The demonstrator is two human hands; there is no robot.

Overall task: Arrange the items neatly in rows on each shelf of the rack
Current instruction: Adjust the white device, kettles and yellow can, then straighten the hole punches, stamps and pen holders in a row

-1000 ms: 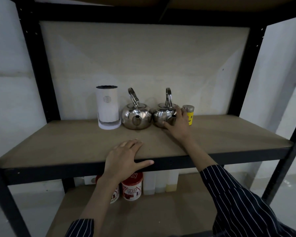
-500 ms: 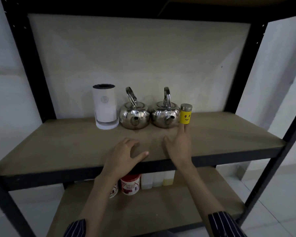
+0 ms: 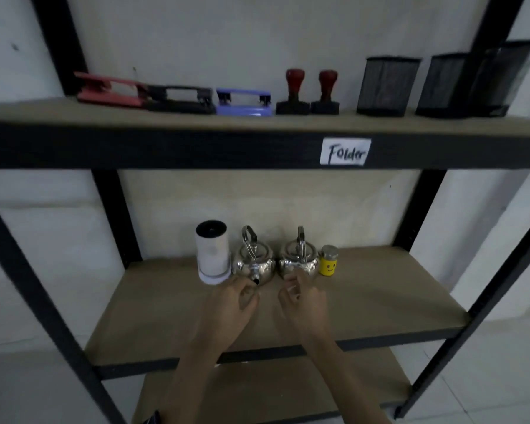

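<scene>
On the middle shelf (image 3: 380, 304) a row stands against the back: a white cylinder device (image 3: 212, 252), a left steel kettle (image 3: 253, 264), a right steel kettle (image 3: 299, 261) and a small yellow smiley jar (image 3: 328, 261). My left hand (image 3: 231, 304) hovers just in front of the left kettle, fingers loosely curled and holding nothing. My right hand (image 3: 302, 301) hovers in front of the right kettle, fingers also curled and holding nothing. The upper shelf (image 3: 166, 117) carries a row of a red punch (image 3: 110, 90), a black punch (image 3: 181, 97), a blue punch (image 3: 244, 102), two red-handled stamps (image 3: 308, 93) and three black mesh holders (image 3: 386, 85).
A white label reading "Folder" (image 3: 344, 151) is stuck on the upper shelf's front edge. Black rack posts (image 3: 28, 286) run down both sides. A lower shelf (image 3: 273, 390) shows beneath my arms. White wall and tiled floor surround the rack.
The view has tilted up, bringing the upper shelf into sight. Both hands lifted off the middle shelf's front and now hover near the kettles with curled fingers.
</scene>
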